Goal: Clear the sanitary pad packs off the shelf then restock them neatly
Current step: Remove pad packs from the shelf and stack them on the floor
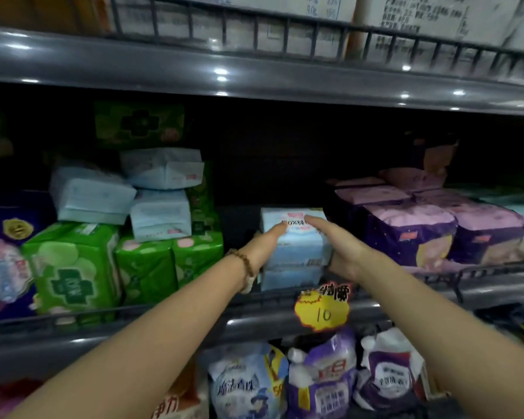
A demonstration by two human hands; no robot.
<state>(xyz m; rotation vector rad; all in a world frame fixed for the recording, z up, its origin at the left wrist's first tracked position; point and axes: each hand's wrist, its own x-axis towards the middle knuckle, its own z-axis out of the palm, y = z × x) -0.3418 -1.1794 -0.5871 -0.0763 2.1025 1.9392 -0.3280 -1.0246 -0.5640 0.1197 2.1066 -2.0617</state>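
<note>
From the head camera, there is a dark grey metal shelf [254, 325] in a shop, with a low wire rail [481, 273] along its front edge. Above it is an upper shelf [164, 71] that carries cardboard boxes [436, 16]. The back of the middle level is very dark.

On the left side, three green packs [70, 267] stand in the front row, and one more green pack [138, 124] is seen higher at the back. On top of the green ones lie three pale blue packs [91, 195], loosely piled and tilted. On the right side are purple packs [409, 234]; two are in the front row, and those behind are too dark to count. In the middle gap, two light blue packs are stacked: the top pack [297, 246] lies on the bottom pack [289, 278], just behind the rail. One yellow price tag [322, 313] with "10" hangs on the shelf edge below them. On the level underneath stand three pouches [248, 385].

The left hand [266, 246], with a bead bracelet [244, 263] on the wrist, lies with straight fingers against the left side of the top pack. The right hand [339, 246] lies in the same way against its right side, fingers stretched out. The pack is pressed between the two hands.
</note>
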